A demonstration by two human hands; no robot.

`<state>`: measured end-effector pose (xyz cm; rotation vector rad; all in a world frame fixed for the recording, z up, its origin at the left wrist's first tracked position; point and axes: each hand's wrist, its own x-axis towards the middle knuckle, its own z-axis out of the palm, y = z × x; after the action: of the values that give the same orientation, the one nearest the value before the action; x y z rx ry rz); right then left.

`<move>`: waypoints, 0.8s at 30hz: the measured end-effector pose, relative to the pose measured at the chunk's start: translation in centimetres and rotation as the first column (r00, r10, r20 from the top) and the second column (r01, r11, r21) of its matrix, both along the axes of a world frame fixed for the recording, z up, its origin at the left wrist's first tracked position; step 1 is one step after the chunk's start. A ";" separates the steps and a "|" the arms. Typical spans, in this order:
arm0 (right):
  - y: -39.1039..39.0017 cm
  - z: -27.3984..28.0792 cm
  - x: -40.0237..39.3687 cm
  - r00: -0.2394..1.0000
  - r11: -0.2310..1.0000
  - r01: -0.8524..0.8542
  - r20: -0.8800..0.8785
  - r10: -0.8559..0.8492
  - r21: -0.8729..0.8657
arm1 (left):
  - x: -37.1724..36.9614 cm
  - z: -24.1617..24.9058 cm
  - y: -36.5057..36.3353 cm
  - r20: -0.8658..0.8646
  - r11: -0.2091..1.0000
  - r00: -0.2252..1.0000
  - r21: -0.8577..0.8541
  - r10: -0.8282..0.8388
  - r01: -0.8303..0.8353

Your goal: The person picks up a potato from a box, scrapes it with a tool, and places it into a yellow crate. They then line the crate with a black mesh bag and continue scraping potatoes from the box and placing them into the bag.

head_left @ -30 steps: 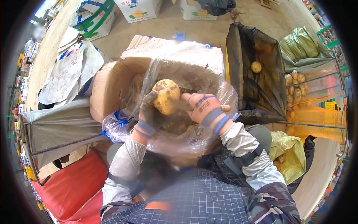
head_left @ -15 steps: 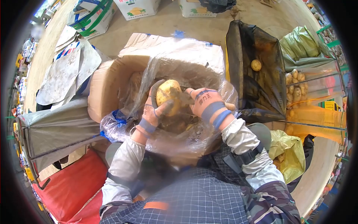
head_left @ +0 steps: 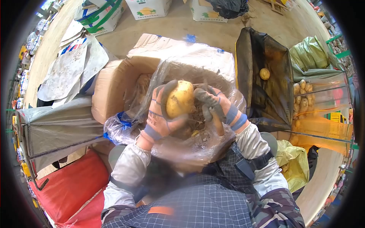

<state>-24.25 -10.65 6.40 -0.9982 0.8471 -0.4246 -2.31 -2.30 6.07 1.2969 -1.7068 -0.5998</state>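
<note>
My left hand (head_left: 161, 110), in an orange glove with a grey palm, is closed round a large yellow potato (head_left: 180, 99) with dirt specks. Just right of it is my right hand (head_left: 218, 104), gloved alike, its grey fingers curled. Out of that hand a tan wooden handle (head_left: 218, 124) points downward; the tool's other end cannot be made out. Both hands are over an open cardboard box (head_left: 106, 91) lined with clear plastic film (head_left: 125, 131). Loose soil and partly hidden potatoes lie inside it.
To the right stands a dark-lined crate (head_left: 262, 102) with one potato (head_left: 264, 73) in it. Beyond are bagged potatoes (head_left: 303, 97) and a yellow-green bag (head_left: 292, 159). Left are a grey sheet-covered frame (head_left: 61, 127) and a red sack (head_left: 72, 186). White printed boxes (head_left: 148, 8) stand ahead.
The potato in my left hand has turned, showing a cleaner side. My right hand has rolled over, fingers now upward, and the wooden handle points down instead of lying by the wrist.
</note>
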 end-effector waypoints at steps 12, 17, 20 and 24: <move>2.5 0.8 2.3 0.984 0.992 0.128 0.122 -0.129 0.019 | -0.6 0.6 0.9 -0.486 0.968 0.874 0.206 -0.029 0.147; 2.5 1.3 2.3 0.987 0.993 0.100 0.124 -0.106 0.058 | -0.7 -0.2 1.1 -0.433 0.973 0.901 0.202 -0.016 0.114; 2.5 0.9 2.3 0.972 0.993 0.109 0.204 -0.117 0.051 | 0.0 -0.2 1.0 -0.278 0.987 0.957 0.115 -0.079 0.114; 2.4 1.3 2.2 0.926 0.977 0.128 0.332 -0.179 0.170 | 0.3 0.1 0.6 -0.125 0.993 0.986 -0.050 -0.108 0.103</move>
<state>-22.05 -8.26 7.72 -0.6956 0.6281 -0.6430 -1.98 -1.66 6.22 1.1192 -1.6816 -0.6888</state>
